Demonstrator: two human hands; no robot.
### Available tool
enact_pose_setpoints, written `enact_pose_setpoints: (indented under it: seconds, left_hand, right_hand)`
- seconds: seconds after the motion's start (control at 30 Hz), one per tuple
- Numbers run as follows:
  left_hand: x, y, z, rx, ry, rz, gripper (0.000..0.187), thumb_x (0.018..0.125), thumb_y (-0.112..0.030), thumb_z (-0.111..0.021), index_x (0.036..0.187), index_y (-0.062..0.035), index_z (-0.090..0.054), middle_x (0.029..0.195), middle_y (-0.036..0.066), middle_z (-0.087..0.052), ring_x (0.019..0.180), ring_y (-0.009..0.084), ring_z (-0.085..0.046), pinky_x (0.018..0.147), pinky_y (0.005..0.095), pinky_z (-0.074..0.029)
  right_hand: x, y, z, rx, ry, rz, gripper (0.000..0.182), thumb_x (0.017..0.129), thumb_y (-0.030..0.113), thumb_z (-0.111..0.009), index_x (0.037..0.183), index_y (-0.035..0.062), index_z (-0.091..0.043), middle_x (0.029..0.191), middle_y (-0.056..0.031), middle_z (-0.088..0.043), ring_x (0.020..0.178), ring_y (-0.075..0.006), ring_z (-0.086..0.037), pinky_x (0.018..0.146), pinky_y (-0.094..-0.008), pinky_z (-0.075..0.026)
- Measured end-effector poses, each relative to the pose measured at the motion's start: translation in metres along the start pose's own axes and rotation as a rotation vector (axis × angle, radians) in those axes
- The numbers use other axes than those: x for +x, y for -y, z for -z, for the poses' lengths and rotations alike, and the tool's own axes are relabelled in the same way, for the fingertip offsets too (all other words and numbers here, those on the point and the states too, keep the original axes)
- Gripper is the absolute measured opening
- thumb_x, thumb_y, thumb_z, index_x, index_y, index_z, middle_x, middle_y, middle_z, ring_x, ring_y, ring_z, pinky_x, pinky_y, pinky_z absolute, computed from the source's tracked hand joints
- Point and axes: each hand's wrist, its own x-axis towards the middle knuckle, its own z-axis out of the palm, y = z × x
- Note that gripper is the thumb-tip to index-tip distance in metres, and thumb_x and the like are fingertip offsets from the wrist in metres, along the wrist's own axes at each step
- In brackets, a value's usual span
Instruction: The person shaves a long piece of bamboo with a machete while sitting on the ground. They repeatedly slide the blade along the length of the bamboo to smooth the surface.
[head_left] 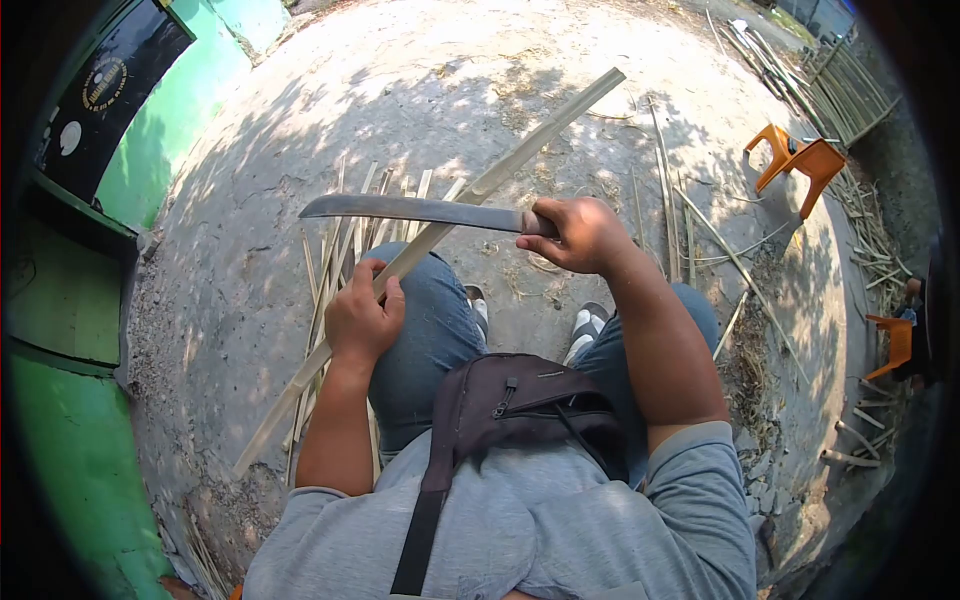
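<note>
A long machete (420, 209) is held by its handle in my right hand (577, 235), its blade pointing left and lying across a split bamboo strip (530, 145). My left hand (364, 308) is wrapped round that strip above my left knee. The strip runs diagonally from the lower left to the upper right. Beside and beyond my left leg, several cut strips (345, 235) lie in a loose bundle on the ground.
An orange plastic stool (800, 165) stands at the upper right, near a bamboo rack (850, 90). Long strips (735, 255) lie on the ground to the right. A green wall (60, 450) is at the left. A dark bag (520, 410) rests on my lap.
</note>
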Motion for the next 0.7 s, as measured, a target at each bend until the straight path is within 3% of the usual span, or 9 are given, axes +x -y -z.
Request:
enact_pose_setpoints:
  seconds: [0.17,0.3,0.4,0.5,0.7]
  left_hand:
    - [0.003,-0.001,-0.007,0.017,0.036,0.036,0.029,0.098,-0.032,-0.059,0.118,-0.0116,-0.063,0.078,0.019,-0.072,0.072,0.0435,-0.071,0.065,0.0550,-0.055]
    - [0.007,-0.005,-0.008,0.021,0.061,0.019,0.028,0.099,-0.032,-0.058,0.118,-0.0112,-0.062,0.079,0.020,-0.072,0.072,0.0440,-0.071,0.066,0.0557,-0.055]
    - [0.006,-0.005,-0.008,0.059,0.082,0.047,0.029,0.100,-0.033,-0.057,0.119,-0.0111,-0.061,0.080,0.020,-0.072,0.073,0.0445,-0.071,0.067,0.0564,-0.055]
    - [0.005,-0.004,-0.010,0.068,0.069,0.055,0.030,0.100,-0.034,-0.057,0.120,-0.0113,-0.061,0.081,0.021,-0.072,0.073,0.0450,-0.071,0.068,0.0569,-0.055]
    - [0.005,-0.003,-0.009,0.069,0.059,0.060,0.031,0.099,-0.034,-0.057,0.120,-0.0117,-0.061,0.081,0.021,-0.073,0.074,0.0457,-0.071,0.069,0.0570,-0.055]
  right_hand:
    - [0.000,-0.033,0.009,0.040,-0.024,-0.246,0.053,0.091,0.060,-0.072,0.089,0.0079,-0.070,0.078,-0.0168,-0.071,0.079,-0.0411,-0.071,0.069,-0.0508,-0.053]
    - [0.000,-0.040,0.010,0.021,-0.036,-0.328,0.053,0.092,0.060,-0.070,0.091,0.0078,-0.073,0.083,-0.0169,-0.074,0.082,-0.0413,-0.072,0.073,-0.0509,-0.055]
    - [0.000,-0.037,0.001,0.036,-0.069,-0.290,0.052,0.094,0.056,-0.071,0.089,0.0049,-0.070,0.082,-0.0204,-0.070,0.079,-0.0417,-0.070,0.070,-0.0507,-0.052]
    - [0.001,-0.032,-0.008,0.083,-0.056,-0.290,0.050,0.092,0.059,-0.070,0.093,0.0086,-0.073,0.089,-0.0180,-0.075,0.088,-0.0415,-0.072,0.077,-0.0517,-0.056]
    - [-0.001,-0.012,-0.012,0.027,-0.058,-0.165,0.047,0.092,0.056,-0.072,0.094,0.0095,-0.069,0.089,-0.0166,-0.073,0.086,-0.0406,-0.072,0.074,-0.0504,-0.056]
